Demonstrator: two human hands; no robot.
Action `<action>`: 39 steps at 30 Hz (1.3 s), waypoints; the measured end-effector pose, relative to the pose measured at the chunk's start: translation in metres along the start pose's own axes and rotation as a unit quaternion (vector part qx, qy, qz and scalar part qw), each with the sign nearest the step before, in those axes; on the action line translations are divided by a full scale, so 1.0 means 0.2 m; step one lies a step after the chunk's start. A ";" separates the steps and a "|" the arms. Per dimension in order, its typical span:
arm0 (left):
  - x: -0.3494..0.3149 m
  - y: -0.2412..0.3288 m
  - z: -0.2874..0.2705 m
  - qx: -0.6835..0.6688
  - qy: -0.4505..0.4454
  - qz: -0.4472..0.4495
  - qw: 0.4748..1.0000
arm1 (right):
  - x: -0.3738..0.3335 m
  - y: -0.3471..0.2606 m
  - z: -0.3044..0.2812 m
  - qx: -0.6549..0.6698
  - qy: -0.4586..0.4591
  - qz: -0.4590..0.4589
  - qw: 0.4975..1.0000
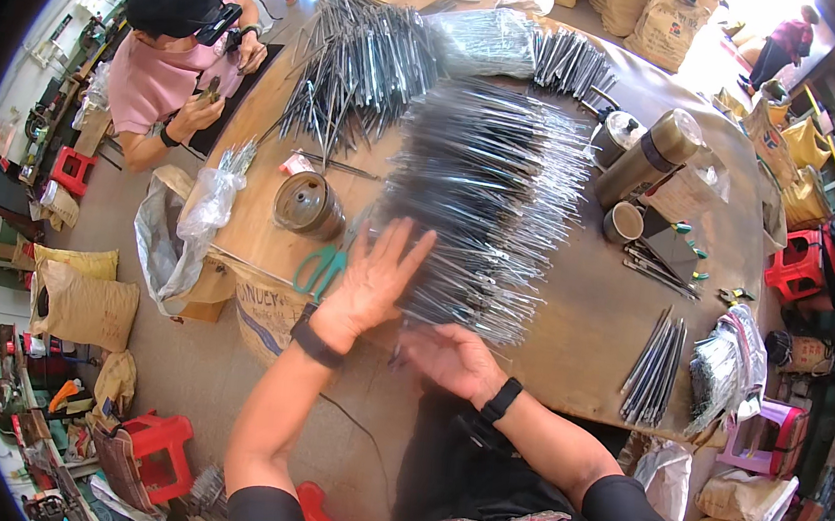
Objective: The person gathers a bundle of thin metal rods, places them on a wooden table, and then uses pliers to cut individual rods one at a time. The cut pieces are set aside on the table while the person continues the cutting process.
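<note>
A broad pile of thin dark metal rods with shiny ends (502, 218) lies across the wooden table (578, 366) before me. My left hand (376, 272) rests at the pile's near left side, fingers spread and stretched out. My right hand (453, 359) is low at the pile's near edge, palm partly turned up. Its fingertips are smeared by motion, so I cannot make out whether they pinch anything. Teal-handled scissors (318, 269) lie just left of my left hand. Beyond them stands a brown round jar (309, 204).
More rods (360, 69) heap at the far left, beside clear plastic wrap (484, 41). A thermos (654, 153), cup (624, 223) and lidded pot (618, 137) stand right. A small rod bundle (653, 369) lies near right. Another person (175, 66) works across the table's left side.
</note>
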State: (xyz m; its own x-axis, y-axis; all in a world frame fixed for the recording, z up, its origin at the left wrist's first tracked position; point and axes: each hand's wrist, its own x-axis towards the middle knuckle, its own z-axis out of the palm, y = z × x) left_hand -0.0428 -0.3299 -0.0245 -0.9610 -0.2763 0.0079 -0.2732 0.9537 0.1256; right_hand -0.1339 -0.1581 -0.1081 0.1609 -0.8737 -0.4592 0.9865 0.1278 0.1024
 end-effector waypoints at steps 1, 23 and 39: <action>0.01 0.00 0.00 0.002 0.002 -0.009 1.000 | 0.01 -0.02 0.00 0.006 0.005 0.026 1.000; -0.22 0.14 0.14 0.068 0.163 -0.029 0.984 | 0.04 0.03 0.01 -0.028 0.054 -0.034 0.998; -0.30 0.18 0.26 0.017 0.215 -0.030 0.976 | -0.65 0.06 -0.06 -0.101 0.067 -0.095 0.988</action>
State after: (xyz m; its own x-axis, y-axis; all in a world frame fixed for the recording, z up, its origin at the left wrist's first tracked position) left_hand 0.0021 -0.2724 -0.0716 -0.8383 -0.3497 0.4183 -0.3371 0.9354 0.1066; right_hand -0.1436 -0.0368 -0.0582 -0.0389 -0.8228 -0.5669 0.9830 0.0703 -0.1695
